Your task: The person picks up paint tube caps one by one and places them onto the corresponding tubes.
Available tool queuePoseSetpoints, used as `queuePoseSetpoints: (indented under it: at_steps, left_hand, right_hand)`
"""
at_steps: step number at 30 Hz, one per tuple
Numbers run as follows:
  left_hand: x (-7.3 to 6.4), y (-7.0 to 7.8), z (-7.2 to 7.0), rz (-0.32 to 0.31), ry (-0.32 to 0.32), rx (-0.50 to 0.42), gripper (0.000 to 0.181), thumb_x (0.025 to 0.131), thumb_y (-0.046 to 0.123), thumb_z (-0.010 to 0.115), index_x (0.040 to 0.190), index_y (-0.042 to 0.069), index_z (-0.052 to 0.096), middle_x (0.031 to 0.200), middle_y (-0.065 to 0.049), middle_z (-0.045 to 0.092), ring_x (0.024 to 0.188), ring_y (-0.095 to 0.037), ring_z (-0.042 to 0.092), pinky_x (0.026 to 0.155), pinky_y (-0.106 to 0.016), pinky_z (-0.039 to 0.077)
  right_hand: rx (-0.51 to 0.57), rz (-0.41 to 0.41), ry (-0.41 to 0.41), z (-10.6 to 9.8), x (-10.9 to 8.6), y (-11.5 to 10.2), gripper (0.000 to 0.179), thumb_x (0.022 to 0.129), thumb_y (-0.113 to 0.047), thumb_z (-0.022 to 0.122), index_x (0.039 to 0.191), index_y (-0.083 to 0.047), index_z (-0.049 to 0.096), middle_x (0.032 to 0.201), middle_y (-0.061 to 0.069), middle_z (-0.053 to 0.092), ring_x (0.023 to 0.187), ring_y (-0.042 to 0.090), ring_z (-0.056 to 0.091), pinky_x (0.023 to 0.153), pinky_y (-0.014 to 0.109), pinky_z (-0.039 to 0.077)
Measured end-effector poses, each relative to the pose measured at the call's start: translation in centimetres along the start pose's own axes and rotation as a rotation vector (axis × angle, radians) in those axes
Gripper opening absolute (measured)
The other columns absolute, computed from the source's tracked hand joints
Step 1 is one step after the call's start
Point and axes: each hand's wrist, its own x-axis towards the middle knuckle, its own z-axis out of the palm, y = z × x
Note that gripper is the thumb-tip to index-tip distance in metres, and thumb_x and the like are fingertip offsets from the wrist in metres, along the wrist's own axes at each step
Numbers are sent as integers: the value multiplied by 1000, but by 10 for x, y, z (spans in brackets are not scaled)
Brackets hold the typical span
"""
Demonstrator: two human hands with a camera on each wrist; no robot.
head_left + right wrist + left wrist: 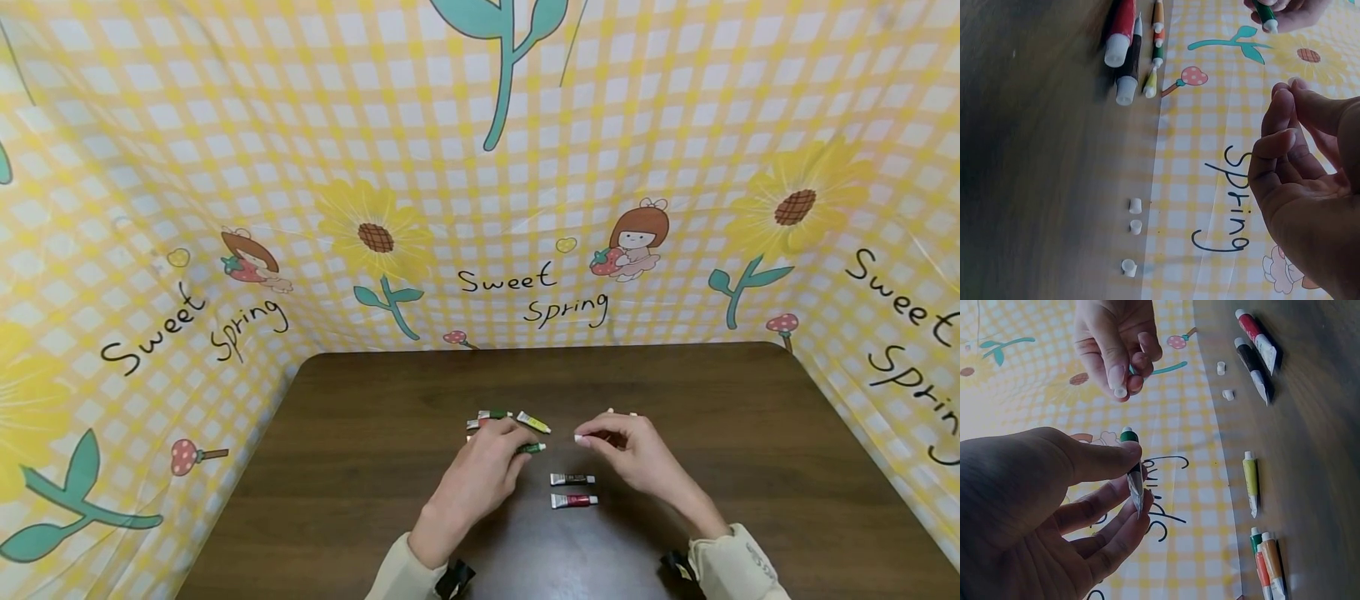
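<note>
Trouble, as I judge it from my distant post, would start with the white cap (1120, 392): the right hand (637, 454) pinches it between thumb and fingertip, and so small a piece could pop free if the squeeze lands off-centre. I take the black tube (572, 479) on the worktop (360, 483) as my landmark. Held up beyond the black tube and to its left is the green tube (1130, 456), gripped between the thumb and fingers (1116, 547) of the left hand (483, 467). I cannot tell whether its white tip is a bare nozzle; if it is, too firm a pinch could push the contents out.

Beyond the black tube and to its right I count at least 3 loose caps (1135, 205). They look alike to me, so a mix-up between tubes is easy, and a careless brush of the right hand could set them rolling. Just beside the black tube, on its near side, lies the red tube (574, 501). Past the black tube and to its left lie the yellow tube (534, 422), then the other green tube (495, 414), the orange tube (1263, 569) and the tan tube (1272, 559) close together; lowering the left hand blindly could scatter these 4.
</note>
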Motion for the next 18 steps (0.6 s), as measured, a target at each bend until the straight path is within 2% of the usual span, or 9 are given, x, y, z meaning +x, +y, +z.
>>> queuePoseSetpoints:
  at_steps: [4, 13, 18]
  left_hand:
    - [0, 3, -1, 18, 11, 12, 15, 98, 10, 78, 113, 14, 78, 112, 0, 73, 105, -18, 69, 91, -36, 60]
    - [-1, 10, -1, 20, -6, 14, 16, 100, 12, 76, 115, 15, 78, 115, 1, 74, 104, -18, 70, 90, -35, 61]
    - [0, 12, -1, 21, -14, 14, 15, 101, 12, 75, 115, 15, 78, 117, 1, 74, 106, -18, 70, 92, -35, 61]
  right_hand:
    - [7, -10, 1, 4, 0, -2, 13, 97, -8, 78, 100, -21, 82, 92, -2, 79, 70, 3, 61, 57, 24, 52]
    - [11, -22, -21, 11, -1, -6, 12, 97, -10, 79, 99, -22, 81, 92, -8, 78, 73, 3, 63, 60, 27, 55]
    - [23, -37, -32, 14, -1, -9, 12, 97, -11, 78, 100, -22, 81, 92, -6, 78, 73, 4, 62, 61, 27, 55]
